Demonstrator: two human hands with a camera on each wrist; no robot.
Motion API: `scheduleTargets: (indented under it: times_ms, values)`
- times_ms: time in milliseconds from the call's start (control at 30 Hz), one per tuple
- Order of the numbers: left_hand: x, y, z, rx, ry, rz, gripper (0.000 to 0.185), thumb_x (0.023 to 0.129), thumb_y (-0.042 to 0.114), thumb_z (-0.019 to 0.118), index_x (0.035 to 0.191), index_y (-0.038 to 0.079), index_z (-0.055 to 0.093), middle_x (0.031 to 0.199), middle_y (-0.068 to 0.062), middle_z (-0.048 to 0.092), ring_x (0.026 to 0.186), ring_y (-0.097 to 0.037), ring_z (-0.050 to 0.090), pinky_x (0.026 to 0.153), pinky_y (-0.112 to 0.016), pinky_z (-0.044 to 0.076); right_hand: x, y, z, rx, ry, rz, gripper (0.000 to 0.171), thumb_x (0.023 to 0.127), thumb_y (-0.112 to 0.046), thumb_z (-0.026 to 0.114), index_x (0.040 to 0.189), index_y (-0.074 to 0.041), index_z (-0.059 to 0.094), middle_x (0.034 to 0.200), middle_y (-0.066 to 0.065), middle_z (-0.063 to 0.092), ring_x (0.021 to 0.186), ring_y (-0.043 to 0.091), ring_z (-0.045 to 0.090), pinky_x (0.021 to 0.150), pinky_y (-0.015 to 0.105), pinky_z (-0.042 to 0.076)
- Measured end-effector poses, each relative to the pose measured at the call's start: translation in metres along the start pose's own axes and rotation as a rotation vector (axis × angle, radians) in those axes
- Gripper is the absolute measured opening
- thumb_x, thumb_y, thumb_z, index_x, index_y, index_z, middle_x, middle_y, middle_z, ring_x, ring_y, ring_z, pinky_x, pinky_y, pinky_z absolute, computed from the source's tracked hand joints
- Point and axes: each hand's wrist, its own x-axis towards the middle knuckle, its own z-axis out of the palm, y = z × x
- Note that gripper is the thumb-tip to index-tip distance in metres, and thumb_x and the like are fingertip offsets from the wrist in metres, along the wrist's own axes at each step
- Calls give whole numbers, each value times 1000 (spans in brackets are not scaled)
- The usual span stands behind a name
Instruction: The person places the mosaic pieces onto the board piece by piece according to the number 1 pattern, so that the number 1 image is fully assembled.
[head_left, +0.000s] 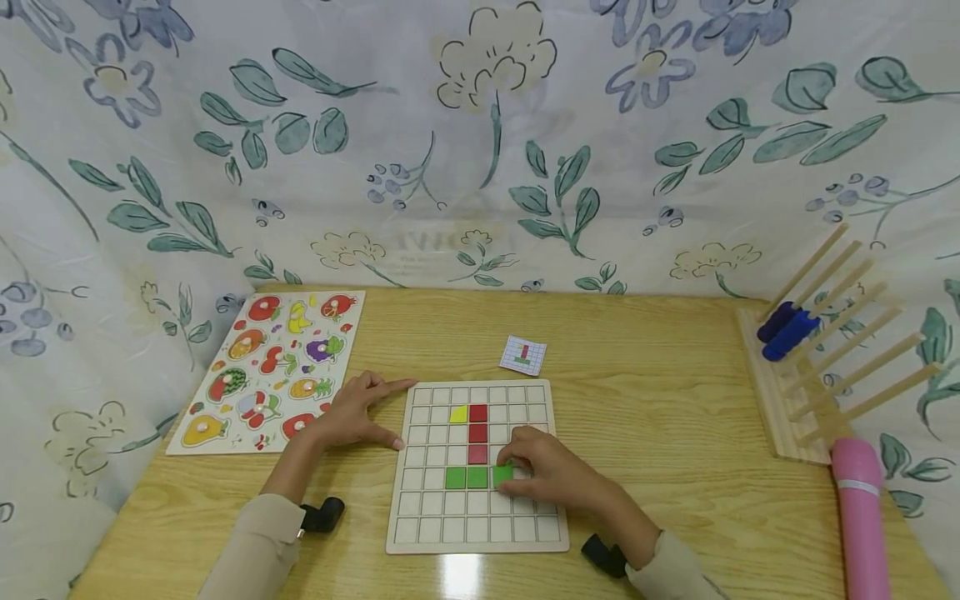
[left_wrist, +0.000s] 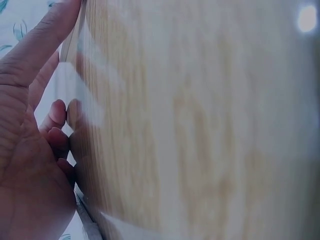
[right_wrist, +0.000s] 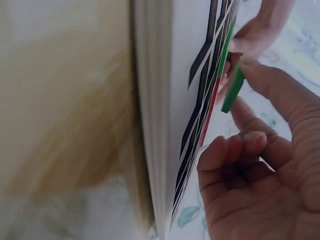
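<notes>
A white grid board (head_left: 427,529) lies on the wooden table. Its cells hold a yellow piece (head_left: 458,414), a column of red square tiles (head_left: 477,433) and two green tiles (head_left: 467,477) in a row. My right hand (head_left: 551,468) pinches another green tile (right_wrist: 234,92) between thumb and finger, just right of that row; in the right wrist view this tile is tilted off the board. My left hand (head_left: 352,414) rests at the board's left edge, index finger and thumb spread along it. In the left wrist view its other fingers (left_wrist: 59,142) are against the table.
Left of the board lies a fruit picture puzzle (head_left: 247,412). A small pattern card (head_left: 523,356) is behind the board. At the right stand a wooden peg rack (head_left: 780,417) with blue pieces (head_left: 789,335) and a pink cylindrical object (head_left: 861,517). Flowered cloth (head_left: 450,167) hangs behind.
</notes>
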Motion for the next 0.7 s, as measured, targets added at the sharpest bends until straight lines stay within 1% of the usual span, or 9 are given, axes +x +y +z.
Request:
scheduleTargets:
  times_ms: [133, 367, 533, 700]
  values:
    - [0, 1, 1, -6, -1, 5, 93, 64, 47, 91, 146, 28, 52, 95, -4, 31, 87, -21, 27, 74, -39, 24, 1, -1, 2, -56, -22, 8, 17, 85, -18, 79, 96, -8, 72, 83, -3, 49, 81, 3, 40, 71, 18, 40]
    - [2, 5, 2, 4, 1, 19, 93, 64, 47, 90, 146, 26, 52, 95, -4, 31, 87, -21, 27, 74, -38, 24, 0, -3, 5, -135, -6, 28, 17, 84, -18, 80, 96, -8, 72, 88, -6, 52, 85, 5, 43, 76, 19, 43]
    - [2, 6, 2, 2, 2, 11, 93, 63, 47, 91, 146, 26, 52, 95, -4, 32, 87, -21, 27, 74, -38, 24, -1, -3, 8, -211, 29, -14, 18, 83, -19, 81, 93, -8, 72, 90, -5, 56, 84, 5, 44, 76, 20, 45]
    - [3, 6, 3, 15, -1, 9, 93, 64, 48, 90, 146, 27, 52, 95, -4, 32, 87, -20, 28, 74, -38, 24, -3, -4, 10, -300, 56, -41, 21, 82, -23, 82, 93, -7, 73, 89, -4, 56, 83, 5, 43, 74, 19, 45]
